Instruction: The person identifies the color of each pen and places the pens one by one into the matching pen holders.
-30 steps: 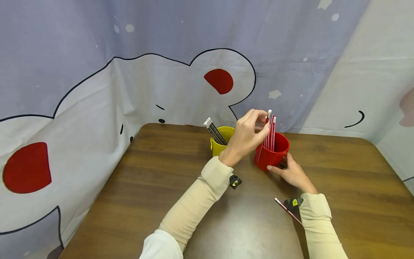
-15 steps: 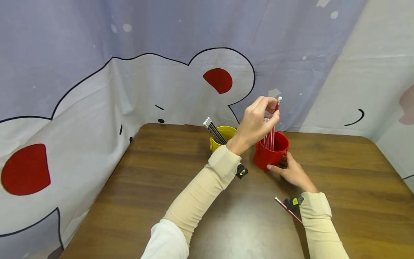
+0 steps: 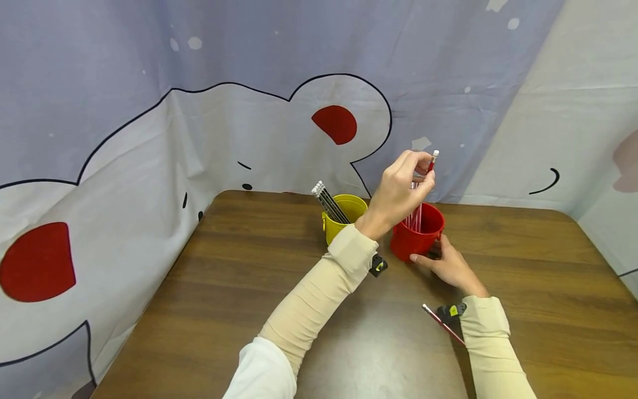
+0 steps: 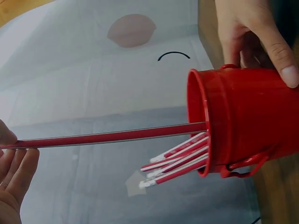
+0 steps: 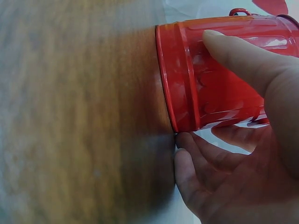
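Between thumb and fingertips, my left hand (image 3: 401, 185) pinches a red striped pencil (image 4: 112, 136) near its white eraser end. The pencil's other end reaches into the red bucket (image 3: 415, 241); its tip is hidden. Several more red-and-white pencils (image 4: 180, 161) lean together in that bucket, erasers up. Low on the bucket's right side, my right hand (image 3: 451, 269) holds it. In the right wrist view the thumb (image 5: 238, 53) lies along the bucket wall, with the other fingers on the opposite side near the base.
Left of the red bucket stands a yellow bucket (image 3: 355, 206), partly hidden by my left arm, with several dark striped pencils (image 3: 330, 202) leaning in it. One red pencil (image 3: 442, 324) lies on the wooden table (image 3: 239, 277) beside my right wrist. A patterned curtain (image 3: 448, 83) hangs behind.
My left hand has risen and moved slightly right, drawing the pinched pencil upward relative to the others. My right hand and the red bucket have stayed nearly still.
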Tool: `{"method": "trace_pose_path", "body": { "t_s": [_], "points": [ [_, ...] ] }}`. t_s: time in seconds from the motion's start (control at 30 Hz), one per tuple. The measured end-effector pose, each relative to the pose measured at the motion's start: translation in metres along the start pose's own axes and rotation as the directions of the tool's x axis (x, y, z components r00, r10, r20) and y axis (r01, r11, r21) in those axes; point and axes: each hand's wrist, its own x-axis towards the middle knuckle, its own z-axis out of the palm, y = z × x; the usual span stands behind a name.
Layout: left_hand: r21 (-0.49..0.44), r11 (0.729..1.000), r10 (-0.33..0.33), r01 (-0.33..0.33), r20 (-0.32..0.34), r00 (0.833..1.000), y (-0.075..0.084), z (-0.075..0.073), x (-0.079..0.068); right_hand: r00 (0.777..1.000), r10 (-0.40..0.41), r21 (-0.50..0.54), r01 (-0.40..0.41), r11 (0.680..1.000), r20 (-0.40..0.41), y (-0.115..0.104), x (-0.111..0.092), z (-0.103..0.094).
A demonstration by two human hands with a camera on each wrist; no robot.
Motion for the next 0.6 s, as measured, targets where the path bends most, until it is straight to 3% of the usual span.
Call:
{"method": "trace_pose_path", "body": {
  "t_s": [0.2, 0.6],
  "points": [
    [0.058, 0.997, -0.054, 0.052, 0.048, 0.997, -0.007, 0.005, -0.011, 1.000, -0.016, 0.004, 0.016, 1.000, -0.012, -0.002, -0.001, 0.000],
    [0.083, 0.991, -0.110, 0.101, 0.112, 0.988, -0.019, 0.018, -0.038, 1.000, -0.015, 0.002, 0.015, 1.000, -0.017, -0.002, -0.001, -0.001]
  ]
}}
